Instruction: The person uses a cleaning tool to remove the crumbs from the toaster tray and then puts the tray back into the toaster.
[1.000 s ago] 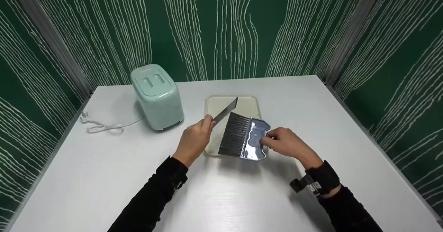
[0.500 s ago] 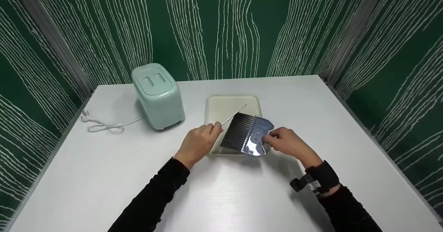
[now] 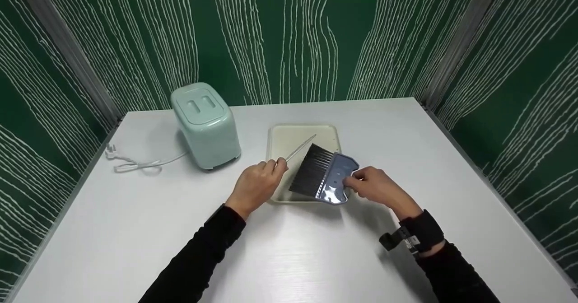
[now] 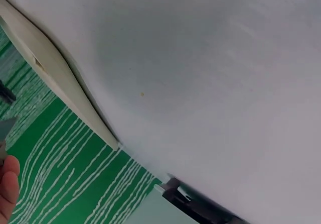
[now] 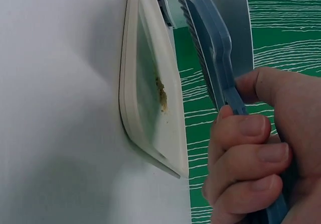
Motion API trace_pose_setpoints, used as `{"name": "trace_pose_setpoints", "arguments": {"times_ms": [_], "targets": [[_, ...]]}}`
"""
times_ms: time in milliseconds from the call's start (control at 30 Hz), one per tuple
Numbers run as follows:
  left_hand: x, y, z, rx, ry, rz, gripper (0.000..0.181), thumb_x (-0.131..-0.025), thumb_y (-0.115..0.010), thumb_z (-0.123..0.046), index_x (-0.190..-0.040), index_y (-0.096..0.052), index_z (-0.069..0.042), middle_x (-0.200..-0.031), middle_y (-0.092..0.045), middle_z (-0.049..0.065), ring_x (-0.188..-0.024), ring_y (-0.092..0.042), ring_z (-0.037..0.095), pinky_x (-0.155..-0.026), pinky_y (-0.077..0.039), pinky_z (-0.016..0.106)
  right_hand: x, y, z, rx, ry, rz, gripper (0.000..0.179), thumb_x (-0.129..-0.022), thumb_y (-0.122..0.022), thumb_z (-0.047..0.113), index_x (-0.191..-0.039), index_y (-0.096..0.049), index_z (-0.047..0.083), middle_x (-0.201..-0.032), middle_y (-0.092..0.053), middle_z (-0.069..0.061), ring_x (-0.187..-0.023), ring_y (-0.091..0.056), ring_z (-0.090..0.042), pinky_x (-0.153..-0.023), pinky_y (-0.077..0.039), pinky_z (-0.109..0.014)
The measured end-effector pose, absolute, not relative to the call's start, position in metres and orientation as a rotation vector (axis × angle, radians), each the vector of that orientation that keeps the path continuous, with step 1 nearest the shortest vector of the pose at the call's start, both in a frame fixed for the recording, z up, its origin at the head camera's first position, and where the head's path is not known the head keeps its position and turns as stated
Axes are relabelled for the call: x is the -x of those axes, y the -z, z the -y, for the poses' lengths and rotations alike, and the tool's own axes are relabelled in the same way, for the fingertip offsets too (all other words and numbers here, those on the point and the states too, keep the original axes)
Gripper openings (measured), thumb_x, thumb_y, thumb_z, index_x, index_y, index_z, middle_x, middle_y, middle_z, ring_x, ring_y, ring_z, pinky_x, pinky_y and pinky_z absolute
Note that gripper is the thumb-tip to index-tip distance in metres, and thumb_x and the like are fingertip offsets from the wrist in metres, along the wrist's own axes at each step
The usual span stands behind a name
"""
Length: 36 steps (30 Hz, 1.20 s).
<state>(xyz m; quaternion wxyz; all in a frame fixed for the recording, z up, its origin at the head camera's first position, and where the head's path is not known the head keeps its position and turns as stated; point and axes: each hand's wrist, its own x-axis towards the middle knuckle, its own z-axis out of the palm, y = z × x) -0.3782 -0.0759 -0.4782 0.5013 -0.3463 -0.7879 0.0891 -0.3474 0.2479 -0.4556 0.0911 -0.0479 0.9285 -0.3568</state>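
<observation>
My left hand [image 3: 257, 183] grips a flat metal scraper [image 3: 301, 146], its blade seen nearly edge-on in the head view. In the right wrist view the scraper's broad grey face [image 5: 233, 28] stands behind the brush. My right hand [image 3: 377, 186] pinches the blue handle of a wide brush [image 3: 311, 170] with black bristles, which point left toward the scraper. Both tools are over a cream tray [image 3: 282, 133]. Brown crumbs [image 5: 161, 94] lie in the tray in the right wrist view. Only the left fingertips [image 4: 9, 184] show at the left wrist view's edge.
A mint-green toaster [image 3: 207, 131] stands at the back left, its white cord and plug [image 3: 135, 163] lying beside it. Green walls with white lines [image 3: 307, 41] enclose the white table [image 3: 289, 258] at the back and sides.
The scraper has turned from showing its blade face to nearly edge-on, as the left hand shifted slightly right. The brush has moved slightly up and right, then stayed almost still.
</observation>
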Motion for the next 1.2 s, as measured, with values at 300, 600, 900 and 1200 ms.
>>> {"name": "trace_pose_setpoints", "arguments": {"times_ms": [300,600,900,1200], "targets": [[0.3744,0.4760,0.0731,0.855,-0.191,1.894,0.039,-0.120,-0.029,-0.022,-0.104,-0.063,-0.009,-0.067,-0.059,-0.003,-0.048,-0.055,0.009,-0.040,-0.044,0.020,0.3510,0.4554,-0.2395,0.204,1.063,-2.788,0.029,-0.096,-0.061,0.034,-0.070,-0.057,0.019,-0.063,-0.055,0.007,-0.061,-0.051,-0.011,-0.057,-0.037,-0.026],[0.3738,0.4748,0.0715,0.887,-0.164,1.904,0.017,-0.109,-0.066,-0.025,-0.106,-0.064,-0.009,-0.070,-0.062,-0.002,-0.050,-0.058,0.009,-0.042,-0.047,0.021,0.3504,0.4599,-0.2469,0.176,1.002,-2.812,0.029,-0.096,-0.060,0.033,-0.075,-0.064,0.014,-0.061,-0.054,0.007,-0.059,-0.050,-0.011,-0.056,-0.037,-0.028],[0.3774,0.4782,0.0731,0.850,-0.163,1.904,0.039,-0.120,-0.031,-0.023,-0.105,-0.064,-0.008,-0.069,-0.061,-0.002,-0.050,-0.059,0.011,-0.042,-0.048,0.022,0.3460,0.4570,-0.2411,0.174,1.009,-2.880,0.031,-0.095,-0.059,0.031,-0.067,-0.051,0.020,-0.061,-0.044,0.009,-0.060,-0.040,-0.011,-0.055,-0.031,-0.027],[0.3746,0.4784,0.0686,0.880,-0.119,1.906,0.023,-0.116,-0.050,-0.023,-0.107,-0.065,-0.007,-0.072,-0.064,-0.001,-0.051,-0.059,0.011,-0.043,-0.049,0.021,0.3479,0.4597,-0.2395,0.165,0.967,-2.914,0.033,-0.095,-0.060,0.035,-0.067,-0.049,0.022,-0.062,-0.041,0.009,-0.060,-0.040,-0.011,-0.055,-0.032,-0.027]]}}
